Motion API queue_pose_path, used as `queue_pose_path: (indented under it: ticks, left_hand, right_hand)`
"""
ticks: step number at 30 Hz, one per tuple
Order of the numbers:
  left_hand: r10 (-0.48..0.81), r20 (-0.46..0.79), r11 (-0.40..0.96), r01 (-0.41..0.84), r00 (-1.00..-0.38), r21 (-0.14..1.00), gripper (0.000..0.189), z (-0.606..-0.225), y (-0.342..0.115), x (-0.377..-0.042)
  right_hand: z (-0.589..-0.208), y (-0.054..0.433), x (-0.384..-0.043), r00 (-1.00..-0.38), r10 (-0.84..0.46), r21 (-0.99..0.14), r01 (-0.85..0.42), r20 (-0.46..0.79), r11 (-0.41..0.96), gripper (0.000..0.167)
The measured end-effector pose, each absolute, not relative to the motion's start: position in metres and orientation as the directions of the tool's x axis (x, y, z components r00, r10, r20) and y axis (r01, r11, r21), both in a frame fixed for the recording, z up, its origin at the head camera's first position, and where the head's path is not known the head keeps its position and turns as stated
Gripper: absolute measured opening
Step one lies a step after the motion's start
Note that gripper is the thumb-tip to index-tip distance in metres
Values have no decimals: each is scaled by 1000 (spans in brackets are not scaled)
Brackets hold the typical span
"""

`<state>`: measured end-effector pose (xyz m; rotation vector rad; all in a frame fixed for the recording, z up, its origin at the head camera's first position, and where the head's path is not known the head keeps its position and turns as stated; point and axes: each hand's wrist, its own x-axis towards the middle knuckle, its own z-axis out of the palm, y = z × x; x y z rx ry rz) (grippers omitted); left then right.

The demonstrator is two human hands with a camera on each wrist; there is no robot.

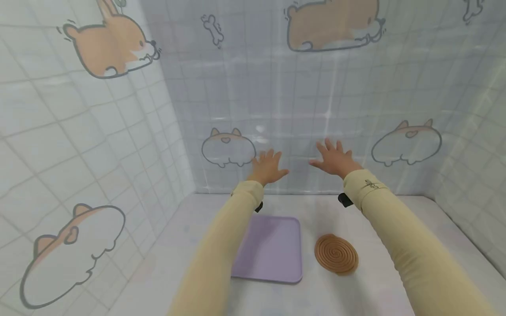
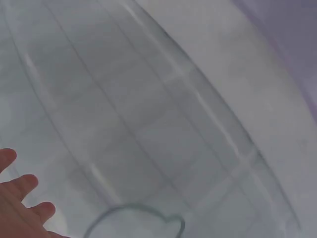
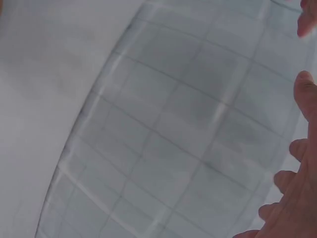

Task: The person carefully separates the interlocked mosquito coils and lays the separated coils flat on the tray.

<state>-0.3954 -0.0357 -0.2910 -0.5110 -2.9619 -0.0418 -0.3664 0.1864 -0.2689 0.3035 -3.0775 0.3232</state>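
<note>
In the head view my left hand (image 1: 267,168) is held up with its fingers spread, before the back wall and beyond the tray. To its right, my right hand (image 1: 334,159) is raised in the same way, fingers apart and thumb pointing toward the other hand. Neither holds anything. A flat lilac tray (image 1: 272,250) with a low rim lies below, its left side covered by the left sleeve. Right of it sits a brown coiled spiral disc (image 1: 336,254). Spread fingers (image 2: 27,186) show at the lower left of the left wrist view.
A white surface (image 1: 166,250) carries the tray and the disc. Glossy sheeting with a tile pattern and cartoon dogs hangs as a back wall (image 1: 292,96), a left wall (image 1: 95,145) and a right wall (image 1: 478,145). Dark wrist devices (image 1: 345,200) stick out beneath the cream sleeves.
</note>
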Motion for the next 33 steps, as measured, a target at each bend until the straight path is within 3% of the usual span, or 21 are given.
queue_pose_path:
  ticks: [6, 13, 18, 25, 33]
  left_hand:
    - [398, 103, 914, 404, -912, 45, 73, -312, -24, -390]
    - [476, 86, 875, 481, -875, 47, 67, -347, -7, -375]
    - [534, 56, 840, 537, -843, 79, 60, -373, 2, -360]
    - [596, -63, 802, 589, -800, 102, 53, -400, 13, -344]
    - [649, -143, 760, 629, -747, 164, 48, -425, 33, -337]
  right_hand:
    - [-292, 190, -359, -967, -252, -132, -255, 36, 958, 77]
    - [-325, 195, -339, -933, -339, -83, -350, 125, 933, 69]
    - [-350, 199, -324, -925, -358, -155, -375, 126, 914, 61]
    - [-381, 208, -310, -919, -393, -294, -367, -31, 883, 54]
    - [-406, 223, -294, -911, -385, -369, -310, -148, 876, 50]
